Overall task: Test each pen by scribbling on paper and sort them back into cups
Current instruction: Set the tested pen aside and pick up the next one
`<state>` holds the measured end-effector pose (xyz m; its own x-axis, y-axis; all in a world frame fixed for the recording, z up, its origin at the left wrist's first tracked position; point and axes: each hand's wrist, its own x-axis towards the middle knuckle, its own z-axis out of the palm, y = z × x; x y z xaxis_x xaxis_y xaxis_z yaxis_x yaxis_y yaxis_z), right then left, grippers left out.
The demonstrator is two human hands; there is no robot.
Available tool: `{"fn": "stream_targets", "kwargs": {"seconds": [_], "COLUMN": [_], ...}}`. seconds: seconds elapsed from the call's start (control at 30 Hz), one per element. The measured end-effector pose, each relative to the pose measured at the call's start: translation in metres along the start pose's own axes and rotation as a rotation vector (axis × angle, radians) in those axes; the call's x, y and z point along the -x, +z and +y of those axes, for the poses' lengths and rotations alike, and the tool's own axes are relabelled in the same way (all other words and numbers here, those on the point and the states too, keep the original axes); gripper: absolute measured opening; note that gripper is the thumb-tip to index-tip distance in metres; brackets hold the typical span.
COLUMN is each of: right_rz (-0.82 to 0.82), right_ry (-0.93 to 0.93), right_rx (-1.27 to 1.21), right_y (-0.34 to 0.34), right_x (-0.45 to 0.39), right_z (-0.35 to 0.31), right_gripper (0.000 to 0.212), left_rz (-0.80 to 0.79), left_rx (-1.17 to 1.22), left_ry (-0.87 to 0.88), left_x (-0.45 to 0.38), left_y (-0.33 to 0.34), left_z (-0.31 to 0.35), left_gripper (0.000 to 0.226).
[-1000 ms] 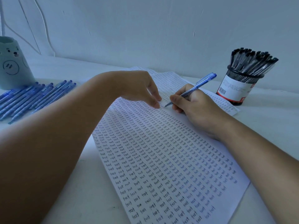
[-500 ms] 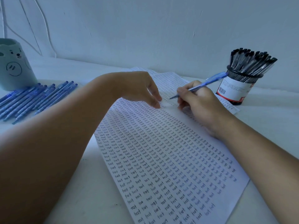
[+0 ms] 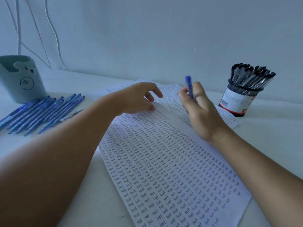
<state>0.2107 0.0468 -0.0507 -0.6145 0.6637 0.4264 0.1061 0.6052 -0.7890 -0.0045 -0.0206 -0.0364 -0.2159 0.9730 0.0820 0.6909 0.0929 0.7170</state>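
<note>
Right hand (image 3: 199, 110) grips a blue pen (image 3: 189, 86) upright, fingers curled round the barrel, its tip hidden, above the paper (image 3: 164, 161); left hand (image 3: 139, 99) rests fingertips on the sheet, fingers loosely spread; loose blue pens (image 3: 41, 112) lie beside the bear cup (image 3: 21, 79); black pens fill the mesh cup (image 3: 241, 97) at right.

Dim bluish light falls on a plain wall (image 3: 147, 38) and white table (image 3: 270, 128).
</note>
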Motion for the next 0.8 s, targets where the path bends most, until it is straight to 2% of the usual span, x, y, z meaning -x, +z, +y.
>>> {"fn": "stream_targets", "kwargs": {"seconds": [0.1,0.17,0.23,0.33,0.6,0.8], "right_rz": [-0.068,-0.045,-0.006,-0.002,-0.066,-0.009], "right_ry": [-0.003,-0.006,-0.023,-0.06,-0.108,-0.14], "right_rx": [0.083,0.114,0.113,0.246,0.55,0.708], "right_y": [0.001,0.0,-0.002,-0.001,0.005,0.005], "right_x": [0.003,0.003,0.001,-0.003,-0.004,-0.006], "right_z": [-0.003,-0.001,0.004,0.014,0.012,0.013], "right_gripper": [0.04,0.049,0.045,0.028,0.038,0.031], "left_rz": [0.094,0.132,0.14,0.107,0.064,0.046], "left_rx": [0.089,0.106,0.09,0.023,0.063,0.025], "left_ry": [0.031,0.041,0.039,0.022,-0.015,-0.026], "left_x": [-0.002,-0.004,-0.004,-0.005,-0.006,-0.005], "left_y": [0.001,-0.001,-0.001,0.002,0.006,0.006], "left_z": [-0.003,-0.001,0.001,-0.001,-0.006,-0.003], "left_gripper": [0.026,0.022,0.016,0.023,0.019,0.021]}}
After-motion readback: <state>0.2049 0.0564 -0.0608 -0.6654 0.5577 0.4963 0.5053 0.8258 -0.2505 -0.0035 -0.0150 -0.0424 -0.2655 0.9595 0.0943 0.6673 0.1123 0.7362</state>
